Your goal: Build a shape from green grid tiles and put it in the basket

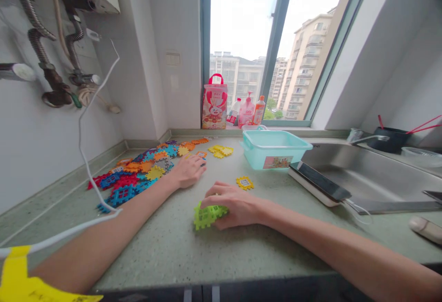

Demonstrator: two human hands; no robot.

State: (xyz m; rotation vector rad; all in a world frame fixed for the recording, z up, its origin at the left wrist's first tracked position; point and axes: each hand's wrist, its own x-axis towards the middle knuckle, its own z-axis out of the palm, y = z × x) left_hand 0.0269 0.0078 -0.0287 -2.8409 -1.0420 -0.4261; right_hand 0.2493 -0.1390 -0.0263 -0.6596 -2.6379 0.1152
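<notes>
Light-green interlocking plastic tiles point(209, 214) are gripped by my right hand point(233, 204), whose thumb and fingers curl round them just above the counter. How many tiles there are, I cannot tell. My left hand point(189, 171) rests at the right edge of a heap of coloured tiles point(152, 166), fingers stretched out and pointing right. Beside its fingertips lies an orange tile point(201, 154), and a small dark bit shows under them. A yellow tile point(245, 182) lies alone beyond my right hand. More yellow tiles point(220, 151) lie together farther back.
A mint-green plastic tub point(276, 148) stands behind the lone tile. To its right are a phone on a white block point(319, 184) and a steel sink point(359, 173). A white cable point(84, 154) hangs across the left side. Bottles point(246, 111) and a pink bag point(214, 106) line the windowsill.
</notes>
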